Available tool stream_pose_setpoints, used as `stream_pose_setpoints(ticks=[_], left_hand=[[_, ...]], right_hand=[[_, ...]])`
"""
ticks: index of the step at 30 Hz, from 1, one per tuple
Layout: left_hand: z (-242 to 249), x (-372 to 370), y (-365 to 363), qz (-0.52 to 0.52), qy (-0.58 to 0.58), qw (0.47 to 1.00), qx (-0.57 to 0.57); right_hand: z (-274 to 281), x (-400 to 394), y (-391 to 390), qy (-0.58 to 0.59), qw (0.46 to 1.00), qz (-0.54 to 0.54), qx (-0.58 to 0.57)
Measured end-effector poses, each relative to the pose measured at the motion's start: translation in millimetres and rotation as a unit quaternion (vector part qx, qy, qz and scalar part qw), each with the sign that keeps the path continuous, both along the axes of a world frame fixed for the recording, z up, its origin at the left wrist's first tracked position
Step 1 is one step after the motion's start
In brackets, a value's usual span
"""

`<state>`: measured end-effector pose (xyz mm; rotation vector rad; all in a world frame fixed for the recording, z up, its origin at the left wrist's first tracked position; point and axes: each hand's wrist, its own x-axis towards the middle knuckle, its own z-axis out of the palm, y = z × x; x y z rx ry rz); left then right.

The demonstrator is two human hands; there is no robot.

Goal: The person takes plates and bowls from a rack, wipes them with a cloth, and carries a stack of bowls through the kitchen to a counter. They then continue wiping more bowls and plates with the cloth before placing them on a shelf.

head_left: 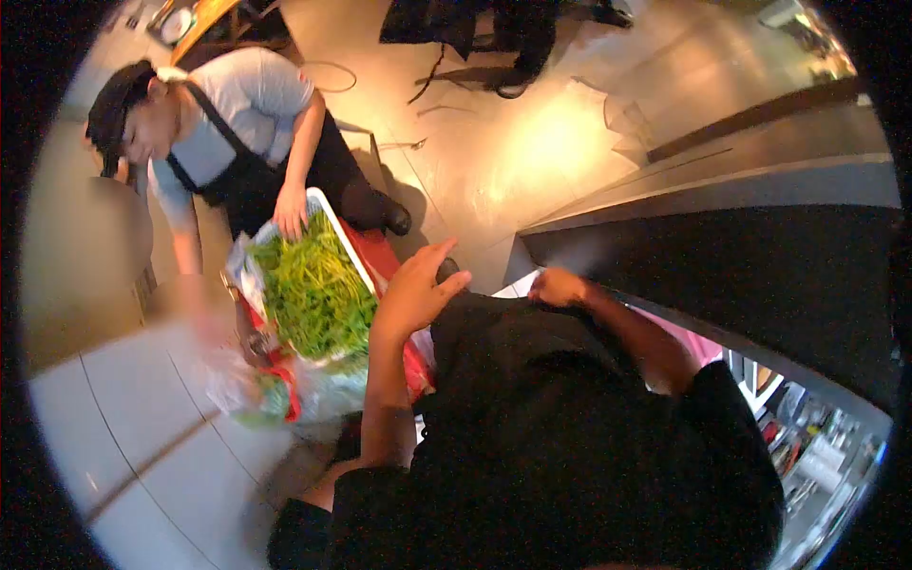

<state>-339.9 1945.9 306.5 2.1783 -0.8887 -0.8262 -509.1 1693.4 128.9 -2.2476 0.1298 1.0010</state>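
My left hand (418,290) is raised beside a white basket (344,239) of leafy greens (318,294), its thumb and fingers apart and nothing in it. The basket rests among red and clear plastic bags (285,389). Further right, near the edge of a dark counter, my right hand (559,287) is curled with its fingers together; whether it holds anything is too small to tell. A co-worker's hand (291,207) lies on the top edge of the greens, and their other hand, blurred, is near the bags.
A person in a cap and dark apron (237,161) leans over the greens at the left. Along the right runs a dark counter (741,266), with assorted items (817,461) below it. White floor tiles (85,427) lie at lower left, and dark objects (513,47) stand at the top.
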Motion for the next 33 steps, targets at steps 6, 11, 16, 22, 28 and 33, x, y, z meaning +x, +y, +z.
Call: stream_pose_setpoints(ticks=[6, 11, 16, 22, 28, 33], left_hand=[[35.6, 88.6, -21.2, -0.066, -0.095, 0.992, -0.052], [38.2, 133.9, -63.3, -0.123, -0.104, 0.985, -0.057], [9.7, 166.9, -90.7, -0.131, -0.104, 0.985, -0.032], [13.4, 200.1, -129.9, -0.1, 0.023, 0.995, 0.017], [11.9, 260.1, -203.1, -0.197, 0.0, 0.98, 0.025], [24.1, 318.8, -296.7, -0.293, -0.009, 0.956, 0.014]], right_hand=[[8.6, 109.0, -12.8, -0.045, 0.987, 0.007, -0.153], [-17.0, 177.6, -41.6, 0.004, 0.988, -0.051, -0.144], [-34.5, 257.1, -83.4, 0.038, 0.99, -0.048, -0.129], [0.9, 303.5, -138.9, -0.027, 0.975, -0.134, -0.175], [-2.7, 299.6, -231.0, -0.004, 0.951, -0.251, -0.178], [-21.4, 255.5, -299.8, 0.084, 0.919, -0.348, -0.163]])
